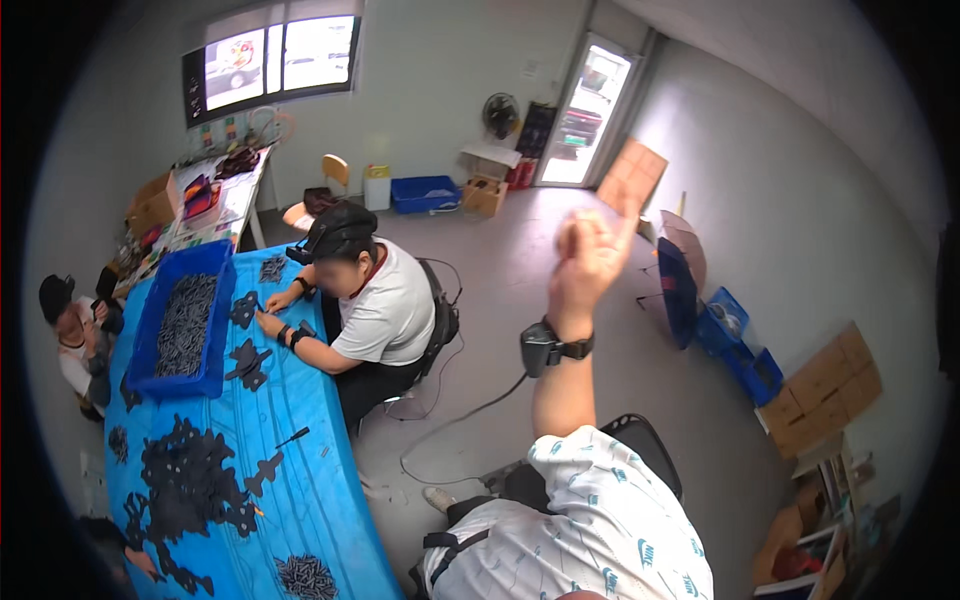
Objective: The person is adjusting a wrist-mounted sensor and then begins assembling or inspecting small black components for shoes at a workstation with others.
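Right hand point(590, 245) raised, well apart from the table; blurred, one finger extended, the others apparently curled; cannot tell whether they close on anything; left hand out of view
Wrist unit point(541, 349) strapped on that arm, black; cable point(440, 430) loops down from it toward the seat
Chair point(650, 460), black, beside the patterned sleeve point(570, 455)
Table point(330, 520) to the left under a blue cover; near edge carries a heap of grey pins point(306, 577)
Black parts point(190, 475), flat and irregular, lie in a broad pile on this table, beyond the pins; screwdriver point(293, 437) lies to the right of the pile
Crate point(185, 388), blue, holds many more grey pins
Co-worker point(395, 310) in a white shirt sits at the table edge, both hands at a black part; second person point(75, 365) is on the opposite side
Far wall: fan point(500, 115), glazed door point(588, 110), window point(285, 60)
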The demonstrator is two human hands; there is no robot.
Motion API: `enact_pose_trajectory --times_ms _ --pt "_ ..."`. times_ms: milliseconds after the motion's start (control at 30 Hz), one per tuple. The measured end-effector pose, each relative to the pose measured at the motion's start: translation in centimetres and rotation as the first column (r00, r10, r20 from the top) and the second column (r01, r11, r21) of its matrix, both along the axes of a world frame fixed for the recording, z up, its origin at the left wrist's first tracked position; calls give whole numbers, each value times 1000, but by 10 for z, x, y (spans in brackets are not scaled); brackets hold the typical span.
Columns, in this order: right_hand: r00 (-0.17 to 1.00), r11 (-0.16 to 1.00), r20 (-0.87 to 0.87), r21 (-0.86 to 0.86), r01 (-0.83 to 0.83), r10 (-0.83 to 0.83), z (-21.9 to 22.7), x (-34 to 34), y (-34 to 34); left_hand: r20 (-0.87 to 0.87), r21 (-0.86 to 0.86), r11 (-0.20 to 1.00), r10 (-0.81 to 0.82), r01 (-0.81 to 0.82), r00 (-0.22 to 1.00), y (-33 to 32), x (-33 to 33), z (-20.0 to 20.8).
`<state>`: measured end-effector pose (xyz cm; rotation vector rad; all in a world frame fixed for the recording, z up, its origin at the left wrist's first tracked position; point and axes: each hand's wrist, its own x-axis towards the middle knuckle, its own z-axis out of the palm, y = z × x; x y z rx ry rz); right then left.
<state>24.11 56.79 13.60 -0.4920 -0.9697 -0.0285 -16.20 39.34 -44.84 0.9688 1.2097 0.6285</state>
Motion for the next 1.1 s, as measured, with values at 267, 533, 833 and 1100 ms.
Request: enact_pose_trajectory --times_ms 267,533,833,1100 --pt "983 961 -17 -208 -181 181 38 -23 -21 -40 43 999 11 -9 999 -2 -41 -4" --pt "791 826 375 -494 -271 483 56 -160 65 -164 42 967 254 -251 953 -92 -109 29" --pt "183 723 971 -16 690 -153 -133 -231 32 -236 -138 955 226 -263 945 -222 -107 48" --pt "-16 633 1000 19 774 -10 -213 -176 25 -203 -307 931 141 -199 969 -272 -57 54"
